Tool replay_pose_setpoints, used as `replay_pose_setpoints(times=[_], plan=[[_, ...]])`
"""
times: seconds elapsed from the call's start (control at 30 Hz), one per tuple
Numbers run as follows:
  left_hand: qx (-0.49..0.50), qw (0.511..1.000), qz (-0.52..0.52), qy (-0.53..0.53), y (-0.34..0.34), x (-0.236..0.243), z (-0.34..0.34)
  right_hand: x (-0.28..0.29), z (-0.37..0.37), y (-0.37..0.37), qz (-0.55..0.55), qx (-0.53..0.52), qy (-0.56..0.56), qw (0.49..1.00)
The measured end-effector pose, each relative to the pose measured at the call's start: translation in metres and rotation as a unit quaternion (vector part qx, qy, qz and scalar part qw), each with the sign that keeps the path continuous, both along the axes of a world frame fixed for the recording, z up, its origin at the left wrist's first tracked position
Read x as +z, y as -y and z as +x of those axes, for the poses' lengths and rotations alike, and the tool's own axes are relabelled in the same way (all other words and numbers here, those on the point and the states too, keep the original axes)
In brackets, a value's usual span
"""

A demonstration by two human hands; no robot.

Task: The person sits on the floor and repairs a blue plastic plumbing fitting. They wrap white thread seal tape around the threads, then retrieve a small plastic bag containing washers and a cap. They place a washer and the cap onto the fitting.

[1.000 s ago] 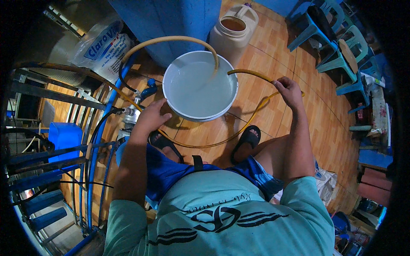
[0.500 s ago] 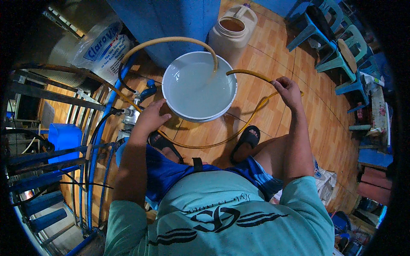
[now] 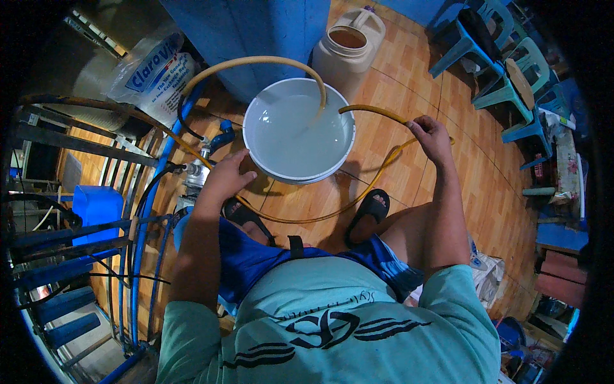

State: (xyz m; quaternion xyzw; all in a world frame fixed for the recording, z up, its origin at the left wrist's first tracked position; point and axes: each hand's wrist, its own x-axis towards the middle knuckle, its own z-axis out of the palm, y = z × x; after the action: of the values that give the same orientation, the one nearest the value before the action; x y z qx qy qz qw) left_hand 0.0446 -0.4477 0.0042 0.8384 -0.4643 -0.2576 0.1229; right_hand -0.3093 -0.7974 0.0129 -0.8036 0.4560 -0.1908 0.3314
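A white bucket (image 3: 247, 131) of cloudy water stands on the tiled floor before me. A thick tan hose (image 3: 256, 60) arches over its far rim and dips into the water. My right hand (image 3: 432, 137), to the right of the bucket, pinches a thinner yellow hose (image 3: 377, 111) near its end, with the tip pointing at the bucket's rim. This hose loops down across the floor near my feet. At the bucket's left side is my left hand (image 3: 225, 174), thumb and fingers apart, fingertips close to the rim; whether they touch it I cannot tell.
Behind the bucket stand a blue drum (image 3: 256, 32) and a beige jug (image 3: 348, 57). A metal pump (image 3: 196, 174) sits by my left hand, beside a blue metal rack (image 3: 70, 150). Plastic chairs (image 3: 511, 89) line the right side. A plastic sack (image 3: 157, 77) leans at the far left.
Both hands hold their places. Only the ripples and the pale streak on the water by the tan hose look slightly different.
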Motion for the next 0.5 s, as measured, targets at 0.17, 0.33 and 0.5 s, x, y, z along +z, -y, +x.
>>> replay_pose_setpoints(times=[0.17, 0.33, 0.5], plan=[[0.012, 1.000, 0.015, 0.000, 0.002, 0.006, -0.004, -0.002, -0.001, 0.001, 0.003, -0.001, 0.005, 1.000], [0.006, 1.000, 0.009, 0.004, 0.000, 0.003, -0.003, -0.004, 0.000, 0.001, -0.006, -0.007, -0.002, 1.000], [-0.007, 1.000, 0.002, 0.014, -0.001, -0.003, 0.000, -0.003, -0.001, 0.001, -0.004, -0.003, 0.002, 1.000]])
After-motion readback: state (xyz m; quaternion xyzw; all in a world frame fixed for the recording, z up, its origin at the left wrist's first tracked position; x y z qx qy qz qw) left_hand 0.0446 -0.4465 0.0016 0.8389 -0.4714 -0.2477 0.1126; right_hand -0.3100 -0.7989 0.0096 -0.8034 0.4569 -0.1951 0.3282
